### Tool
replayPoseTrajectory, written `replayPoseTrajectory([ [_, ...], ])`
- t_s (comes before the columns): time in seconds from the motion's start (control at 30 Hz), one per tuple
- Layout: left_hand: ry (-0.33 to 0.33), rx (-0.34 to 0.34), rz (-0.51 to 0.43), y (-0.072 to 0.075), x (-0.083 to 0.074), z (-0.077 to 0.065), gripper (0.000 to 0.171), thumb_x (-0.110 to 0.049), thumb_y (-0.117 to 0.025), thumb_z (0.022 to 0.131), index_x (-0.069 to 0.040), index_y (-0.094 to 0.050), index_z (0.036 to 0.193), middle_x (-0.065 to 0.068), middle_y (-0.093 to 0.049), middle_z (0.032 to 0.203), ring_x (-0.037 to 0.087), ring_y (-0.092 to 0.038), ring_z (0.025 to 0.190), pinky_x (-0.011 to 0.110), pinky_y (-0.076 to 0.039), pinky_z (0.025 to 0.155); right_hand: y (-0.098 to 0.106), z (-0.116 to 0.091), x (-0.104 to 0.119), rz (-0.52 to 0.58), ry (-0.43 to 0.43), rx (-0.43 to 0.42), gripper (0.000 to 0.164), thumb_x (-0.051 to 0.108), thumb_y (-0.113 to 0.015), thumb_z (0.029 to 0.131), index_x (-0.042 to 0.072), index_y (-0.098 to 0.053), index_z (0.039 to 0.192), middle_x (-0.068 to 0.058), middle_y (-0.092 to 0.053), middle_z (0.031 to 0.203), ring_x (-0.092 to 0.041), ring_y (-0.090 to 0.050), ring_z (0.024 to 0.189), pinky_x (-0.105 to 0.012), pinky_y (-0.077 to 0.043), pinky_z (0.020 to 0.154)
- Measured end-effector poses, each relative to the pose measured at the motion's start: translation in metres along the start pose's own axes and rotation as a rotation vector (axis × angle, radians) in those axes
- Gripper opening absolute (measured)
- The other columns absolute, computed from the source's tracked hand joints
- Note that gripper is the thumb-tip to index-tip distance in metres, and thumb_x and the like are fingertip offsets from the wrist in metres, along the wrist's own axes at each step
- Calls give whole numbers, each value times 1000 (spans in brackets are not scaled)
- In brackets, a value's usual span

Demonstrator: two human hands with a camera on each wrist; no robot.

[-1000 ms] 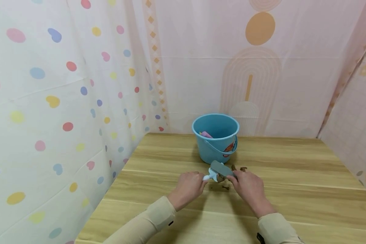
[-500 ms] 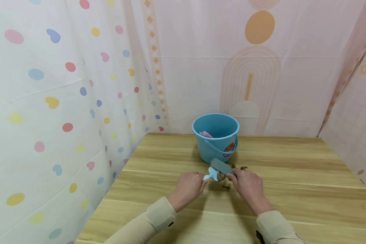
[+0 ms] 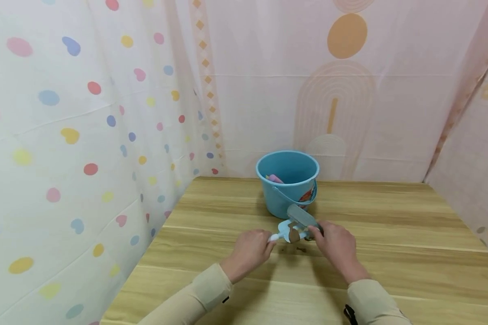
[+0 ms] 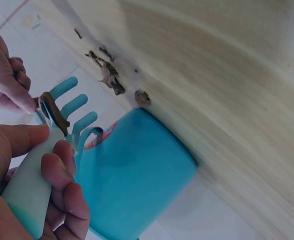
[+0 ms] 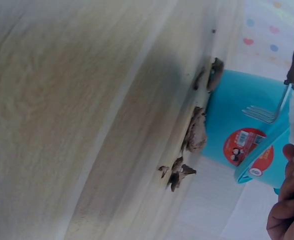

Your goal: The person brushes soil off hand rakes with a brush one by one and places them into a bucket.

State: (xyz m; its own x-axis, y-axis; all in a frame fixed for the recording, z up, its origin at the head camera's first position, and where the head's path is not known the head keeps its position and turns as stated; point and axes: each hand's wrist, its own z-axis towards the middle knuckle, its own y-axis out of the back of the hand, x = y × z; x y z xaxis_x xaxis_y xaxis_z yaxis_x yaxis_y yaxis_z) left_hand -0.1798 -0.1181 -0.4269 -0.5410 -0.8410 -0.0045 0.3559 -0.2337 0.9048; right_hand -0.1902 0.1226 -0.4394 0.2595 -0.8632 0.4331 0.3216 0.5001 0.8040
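Note:
My left hand grips the pale handle of a small light-blue toy rake, its tines turned toward the bucket. A brown, clay-like lump clings to the rake where the tines spread from the handle. In the head view, my right hand holds a grey, flat, round-ended tool that slants over the rake's tines; its exact kind does not show. Its fingers curl in at the edge of the right wrist view. Behind both tools stands a light-blue bucket with a hanging handle.
Brown crumbly pieces lie on the wooden table near the bucket's base, and small dark bits lie below the rake. Something purple shows inside the bucket. Patterned curtains enclose the table's back and sides.
My right hand has shifted slightly right with the grey tool, showing more of the brown lump on the rake. The left hand stays nearly in place; the bucket has not moved.

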Motion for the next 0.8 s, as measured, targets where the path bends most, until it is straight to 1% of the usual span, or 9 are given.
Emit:
replayPoseTrajectory([
  [0.07,21,5,-16,0,2,1,33,-24,-71,90,-18,-50,66,-7,-43,57,9,-43,49,29,-33,42,3,1,1,26,-22,29,24,35,-65,96,11,-69,92,0,-58,66,-19,-52,57,-36,-38,47],
  [0.17,64,20,-45,-1,6,2,25,-25,-72,89,-16,-58,71,-8,-47,58,7,-43,49,27,-33,42,7,1,2,58,-29,47,27,35,-65,96,10,-72,102,-2,-65,74,-22,-58,64,-38,-43,51],
  [0.3,140,40,-117,-1,10,2,15,-26,-74,88,-14,-68,82,-7,-55,62,6,-46,50,26,-35,44,14,2,2,85,-9,48,26,34,-65,96,10,-72,105,-2,-65,74,-22,-59,65,-39,-44,52],
  [0.47,227,57,-220,0,13,3,13,-26,-71,86,-13,-71,85,-9,-56,62,8,-47,52,26,-36,44,22,1,1,111,-16,74,24,34,-63,97,12,-68,89,4,-49,60,-16,-46,55,-33,-34,47],
  [0.53,253,68,-246,0,13,3,12,-26,-69,84,-14,-71,84,-10,-54,61,8,-46,51,27,-36,44,23,1,1,125,-19,93,24,34,-63,97,14,-67,86,5,-49,60,-15,-45,54,-32,-34,47],
  [0.6,275,78,-262,1,14,3,11,-27,-68,82,-15,-70,83,-11,-52,60,8,-46,51,28,-35,44,23,1,2,132,-11,114,22,34,-64,97,15,-68,87,5,-54,62,-14,-47,56,-33,-36,48],
  [0.7,279,82,-271,1,14,3,12,-27,-68,83,-15,-70,84,-12,-52,59,8,-45,50,28,-35,44,23,1,3,127,38,143,18,33,-66,95,17,-71,90,5,-64,73,-13,-51,61,-34,-41,52],
  [0.73,272,77,-274,1,13,3,11,-26,-68,83,-15,-70,84,-11,-52,60,8,-45,50,28,-35,44,22,1,3,115,60,148,16,32,-67,95,17,-72,91,6,-66,77,-12,-52,62,-34,-41,53],
  [0.8,243,70,-264,1,13,3,11,-25,-69,85,-14,-70,85,-11,-53,61,7,-45,51,27,-36,45,20,1,4,75,105,164,16,31,-69,94,17,-71,87,5,-65,77,-12,-51,61,-33,-41,53],
])
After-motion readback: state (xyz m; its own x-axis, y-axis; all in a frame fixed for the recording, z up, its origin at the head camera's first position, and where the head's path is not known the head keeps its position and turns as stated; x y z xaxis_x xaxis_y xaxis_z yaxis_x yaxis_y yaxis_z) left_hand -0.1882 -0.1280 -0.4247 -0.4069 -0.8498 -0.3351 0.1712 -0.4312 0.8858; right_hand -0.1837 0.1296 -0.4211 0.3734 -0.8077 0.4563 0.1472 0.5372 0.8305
